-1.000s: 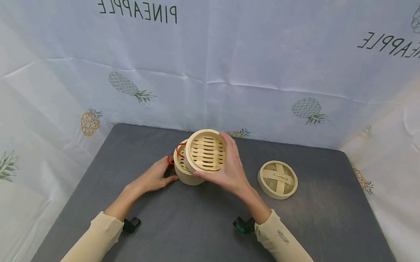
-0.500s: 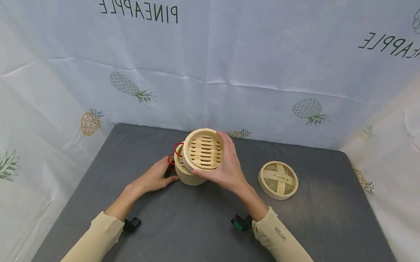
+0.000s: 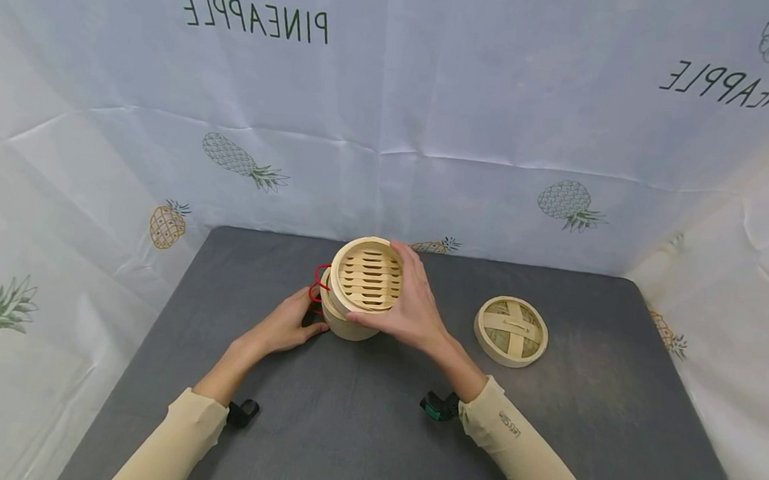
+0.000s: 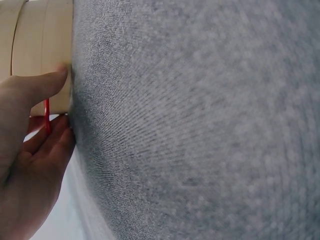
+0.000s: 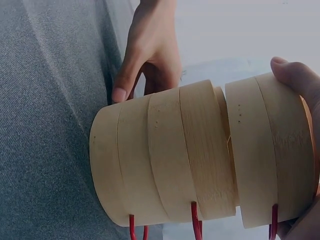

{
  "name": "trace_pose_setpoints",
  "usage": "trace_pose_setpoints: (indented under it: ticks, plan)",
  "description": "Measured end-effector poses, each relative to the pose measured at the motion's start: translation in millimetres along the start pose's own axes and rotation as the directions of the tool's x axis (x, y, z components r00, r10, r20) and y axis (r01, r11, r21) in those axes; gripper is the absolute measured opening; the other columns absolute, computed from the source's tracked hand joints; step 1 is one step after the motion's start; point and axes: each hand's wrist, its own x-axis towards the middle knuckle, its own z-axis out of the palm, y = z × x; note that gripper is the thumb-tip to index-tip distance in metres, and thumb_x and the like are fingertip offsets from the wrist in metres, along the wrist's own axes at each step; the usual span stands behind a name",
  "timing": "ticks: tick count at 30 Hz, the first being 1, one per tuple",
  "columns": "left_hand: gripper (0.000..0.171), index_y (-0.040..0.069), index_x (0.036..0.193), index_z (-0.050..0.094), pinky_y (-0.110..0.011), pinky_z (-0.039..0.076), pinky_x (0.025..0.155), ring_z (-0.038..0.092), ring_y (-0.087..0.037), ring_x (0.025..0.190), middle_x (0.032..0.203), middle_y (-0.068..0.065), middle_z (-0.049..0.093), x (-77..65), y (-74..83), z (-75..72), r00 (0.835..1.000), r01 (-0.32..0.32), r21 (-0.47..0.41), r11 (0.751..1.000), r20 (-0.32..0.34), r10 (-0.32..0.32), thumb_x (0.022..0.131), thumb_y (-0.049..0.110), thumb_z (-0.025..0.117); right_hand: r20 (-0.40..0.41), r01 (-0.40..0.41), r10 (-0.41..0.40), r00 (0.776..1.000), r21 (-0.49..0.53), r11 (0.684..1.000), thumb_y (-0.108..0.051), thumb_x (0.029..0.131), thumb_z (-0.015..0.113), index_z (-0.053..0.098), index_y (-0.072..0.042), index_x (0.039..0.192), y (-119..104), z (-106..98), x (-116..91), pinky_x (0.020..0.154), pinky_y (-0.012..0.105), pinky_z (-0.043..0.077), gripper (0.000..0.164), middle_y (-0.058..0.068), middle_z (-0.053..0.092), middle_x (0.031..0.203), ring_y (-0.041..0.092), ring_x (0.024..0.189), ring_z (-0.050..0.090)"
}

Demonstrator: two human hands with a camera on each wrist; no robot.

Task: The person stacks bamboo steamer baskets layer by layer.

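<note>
My right hand (image 3: pixel 412 303) grips a round bamboo steamer basket (image 3: pixel 369 274) with a slatted floor, thumb and fingers on opposite sides of its rim. It sits over two stacked steamer baskets, the bottom one (image 5: pixel 122 165) on the table and the middle one (image 5: pixel 192 150) above it. A narrow gap shows between the held basket and the middle one in the right wrist view. My left hand (image 3: pixel 288 324) holds the bottom of the stack, its thumb on the wall and fingers around the side near a red loop (image 4: pixel 47 115). Red loops hang from each basket.
To the right of the stack lies a woven bamboo lid (image 3: pixel 510 331) with crossed bands, on the dark grey table (image 3: pixel 358 431). A white pineapple-print cloth (image 3: pixel 380 106) hangs behind the table's back edge and along both sides.
My right hand has brought the top basket leftward, closer over the lower stack, which it now covers more. The left hand has kept its hold in place.
</note>
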Motion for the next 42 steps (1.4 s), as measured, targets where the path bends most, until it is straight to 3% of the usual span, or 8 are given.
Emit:
trace_pose_setpoints:
  ticks: [22,32,42]
  plan:
    - [0.074,0.015,0.158,0.049,-0.053,0.056,0.111,0.065,-0.032,0.134,0.145,-0.014,0.062,1.9,1.4,-0.2,0.999,0.039,0.008,0.999,0.024,-0.039,0.096,0.033,0.085,0.016,0.017,-0.017,1.0,-0.001,1.0,-0.048,0.07,0.1,0.026,-0.017,0.172,-1.9,7.1,6.7,0.124,0.067,0.038,0.13,0.011,0.032,0.175,0.037,0.159,0.037]
    - [0.083,0.016,0.166,0.041,-0.057,0.054,0.114,0.061,-0.035,0.141,0.154,-0.015,0.057,1.1,-0.7,0.7,1.0,0.007,-0.01,1.0,0.008,-0.007,0.098,0.034,0.083,0.014,0.042,-0.041,0.999,-0.035,0.998,-0.053,0.068,0.099,0.028,-0.014,0.17,-1.5,12.4,11.3,0.121,0.064,0.042,0.13,0.011,0.037,0.172,0.036,0.154,0.042]
    - [0.082,0.013,0.165,0.042,-0.056,0.056,0.111,0.063,-0.034,0.138,0.152,-0.015,0.058,0.0,2.6,-0.9,1.0,-0.003,-0.007,1.0,-0.002,0.003,0.098,0.036,0.082,0.023,0.001,0.0,1.0,-0.047,0.999,-0.056,0.068,0.098,0.03,-0.015,0.169,0.6,14.4,12.9,0.12,0.062,0.044,0.128,0.008,0.038,0.171,0.034,0.151,0.043]
